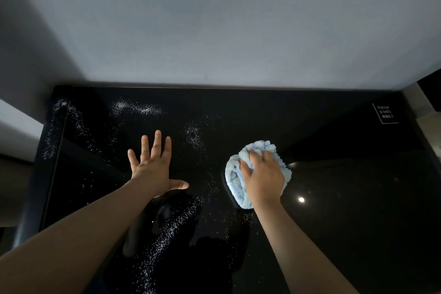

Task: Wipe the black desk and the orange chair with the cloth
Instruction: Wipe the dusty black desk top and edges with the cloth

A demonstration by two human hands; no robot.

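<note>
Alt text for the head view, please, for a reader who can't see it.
A right hand grips a fluffy light-blue cloth on a glossy black desk; the left hand lies flat beside it. White specks litter the desk's left half.

Shows 2 forearms, bare from the wrists down to the lower edge of the view: left forearm [78, 229] broad in the near corner, right forearm [296, 243] narrower. Shows 2 bare hands too: left hand [152, 167] with all 5 digits and a thumbnail in view, right hand [262, 174] with its knuckles plain.
</note>
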